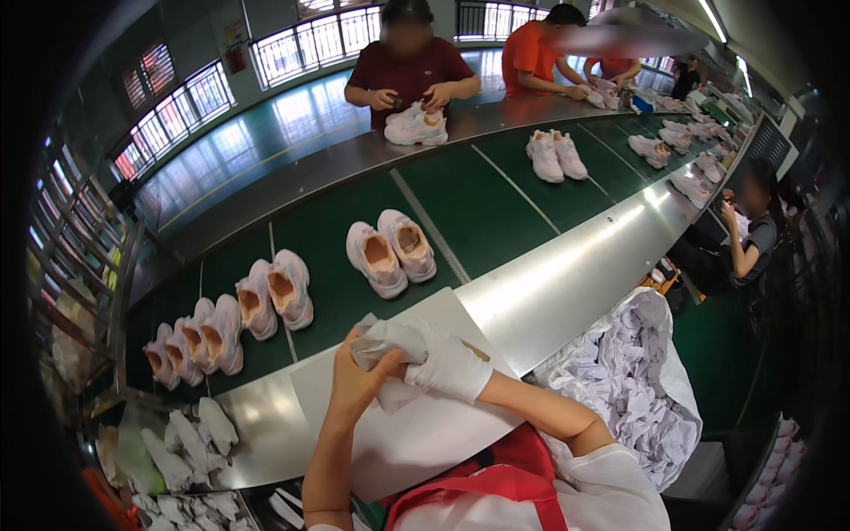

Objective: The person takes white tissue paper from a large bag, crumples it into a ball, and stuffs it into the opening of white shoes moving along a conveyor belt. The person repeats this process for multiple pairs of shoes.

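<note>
Above a white board at the belt's near side, my left hand is closed around a wad of crumpled greyish paper, thumb across its front. My right hand, in a white glove or covering, presses against the same paper from the other side; its fingertips are partly lost against the paper. Just beyond my hands, a pair of pale pink and white sneakers stands on the green conveyor belt. Several more such sneakers line up on the belt to the left.
At my right sits a white sack full of crumpled paper. Stuffed paper shapes lie at lower left. Across the belt, a person in dark red handles a sneaker; others work farther right. A metal ledge runs along the near side.
</note>
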Motion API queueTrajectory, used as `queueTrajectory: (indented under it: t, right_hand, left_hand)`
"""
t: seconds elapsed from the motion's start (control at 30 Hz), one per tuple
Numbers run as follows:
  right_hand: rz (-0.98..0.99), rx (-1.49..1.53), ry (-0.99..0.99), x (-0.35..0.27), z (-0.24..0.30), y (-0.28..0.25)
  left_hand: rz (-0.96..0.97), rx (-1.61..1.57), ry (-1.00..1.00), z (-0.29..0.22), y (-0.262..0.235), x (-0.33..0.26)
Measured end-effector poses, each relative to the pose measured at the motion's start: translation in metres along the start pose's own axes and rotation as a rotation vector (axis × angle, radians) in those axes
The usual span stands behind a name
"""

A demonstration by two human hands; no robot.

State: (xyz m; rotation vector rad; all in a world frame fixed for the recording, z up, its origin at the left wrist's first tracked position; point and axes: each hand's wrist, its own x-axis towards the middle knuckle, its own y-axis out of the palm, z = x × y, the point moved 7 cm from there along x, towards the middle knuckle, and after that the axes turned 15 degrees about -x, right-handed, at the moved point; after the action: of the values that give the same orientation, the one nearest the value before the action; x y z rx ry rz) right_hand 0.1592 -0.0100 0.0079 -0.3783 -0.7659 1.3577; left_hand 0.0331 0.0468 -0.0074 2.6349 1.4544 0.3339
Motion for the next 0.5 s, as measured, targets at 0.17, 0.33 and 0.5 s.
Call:
queueTrajectory:
  t: [0.17,0.33,0.5]
  right_hand:
    - [-0.071,-0.173,0.017,0.011,0.024,-0.013]
    - [-0.149,0.102,-0.066,0.009,0.026,0.006]
    - [0.060,0.045,0.011,0.019,-0.015,0.054]
  left_hand:
    - [-0.246,0.055,0.164,-0.018,-0.002,0.011]
    - [-0.324,-0.027,0.086,-0.013,-0.004,0.016]
    - [-0.262,-0.411,0.067,0.000,0.011,0.045]
